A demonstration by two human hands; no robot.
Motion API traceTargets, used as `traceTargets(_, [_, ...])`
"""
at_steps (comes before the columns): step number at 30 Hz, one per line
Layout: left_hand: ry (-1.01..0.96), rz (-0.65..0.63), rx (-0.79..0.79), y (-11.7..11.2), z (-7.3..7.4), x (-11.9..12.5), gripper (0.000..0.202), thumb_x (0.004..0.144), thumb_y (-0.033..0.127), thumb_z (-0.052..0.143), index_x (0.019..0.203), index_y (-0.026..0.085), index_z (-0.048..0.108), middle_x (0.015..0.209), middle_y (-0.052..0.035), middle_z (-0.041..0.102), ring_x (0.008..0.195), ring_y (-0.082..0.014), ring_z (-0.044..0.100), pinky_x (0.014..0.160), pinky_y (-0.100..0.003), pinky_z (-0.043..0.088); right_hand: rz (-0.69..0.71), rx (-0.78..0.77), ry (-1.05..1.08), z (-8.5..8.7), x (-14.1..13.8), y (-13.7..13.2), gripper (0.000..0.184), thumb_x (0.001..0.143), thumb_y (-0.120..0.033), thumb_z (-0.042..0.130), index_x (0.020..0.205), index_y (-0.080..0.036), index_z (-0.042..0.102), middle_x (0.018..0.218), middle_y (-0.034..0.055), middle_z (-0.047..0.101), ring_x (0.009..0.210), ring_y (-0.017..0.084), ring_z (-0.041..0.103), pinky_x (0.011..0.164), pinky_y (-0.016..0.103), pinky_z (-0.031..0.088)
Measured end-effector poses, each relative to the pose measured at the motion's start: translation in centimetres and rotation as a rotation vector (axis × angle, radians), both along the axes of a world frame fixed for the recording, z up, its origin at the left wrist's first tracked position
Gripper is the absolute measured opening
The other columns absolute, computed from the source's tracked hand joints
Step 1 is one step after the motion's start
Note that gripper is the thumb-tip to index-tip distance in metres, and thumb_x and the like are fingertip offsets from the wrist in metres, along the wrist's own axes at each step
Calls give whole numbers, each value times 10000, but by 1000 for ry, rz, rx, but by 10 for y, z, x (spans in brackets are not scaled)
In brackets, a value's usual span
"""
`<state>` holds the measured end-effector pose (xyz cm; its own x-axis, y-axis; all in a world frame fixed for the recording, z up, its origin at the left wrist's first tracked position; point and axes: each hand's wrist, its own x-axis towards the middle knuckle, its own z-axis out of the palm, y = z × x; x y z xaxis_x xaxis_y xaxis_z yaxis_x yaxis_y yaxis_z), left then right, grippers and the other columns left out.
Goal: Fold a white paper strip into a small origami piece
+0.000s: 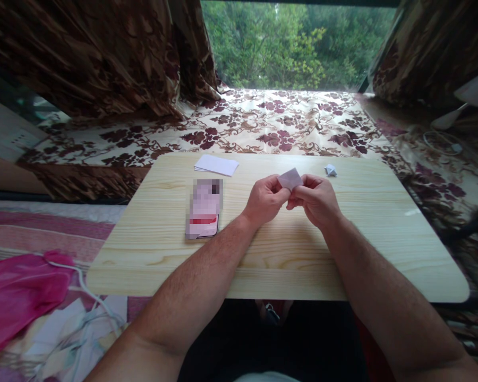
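As left hand (265,199) pinches one side, right hand (318,199) the other, white paper (291,178) between

Single close head-worn view, forward and down across the table (290,260), toward the window (295,45).

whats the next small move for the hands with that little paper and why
Probably hold the small paper steady with the left hand and press along its near edge with the right thumb. Both hands already pinch it there, the right hand included, and a small folded-looking white shape on the table suggests folding.
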<state>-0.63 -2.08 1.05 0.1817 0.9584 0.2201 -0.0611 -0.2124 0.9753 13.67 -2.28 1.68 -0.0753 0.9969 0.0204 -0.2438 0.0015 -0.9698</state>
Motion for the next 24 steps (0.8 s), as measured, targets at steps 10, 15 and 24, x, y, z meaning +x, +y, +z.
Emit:
traceTargets(10, [-45,-65,-21,-2,4,2,52,722,142,565,688,148,605,573,16,602,511,-86,514,488,-214,387,18,11,23,-1,-1,-1,103,629,-114,672,602,-174,593,520,-25,623,401,121,577,411,233,486])
traceTargets(15, [0,-48,-1,-2,2,2,72,725,152,570,671,145,617,587,14,603,518,-84,498,490,-215,374,6,31,17,-2,-1,1,87,620,-96,672,630,-169,625,542,-33,621,418,93,556,418,202,451])
traceTargets(24, [-1,-131,-6,-3,2,2,110,750,156,549,696,144,644,634,-8,639,550,-89,518,517,-219,392,-8,52,-22,0,0,1,87,659,-149,688,619,-179,617,527,-35,602,428,101,551,426,221,452])
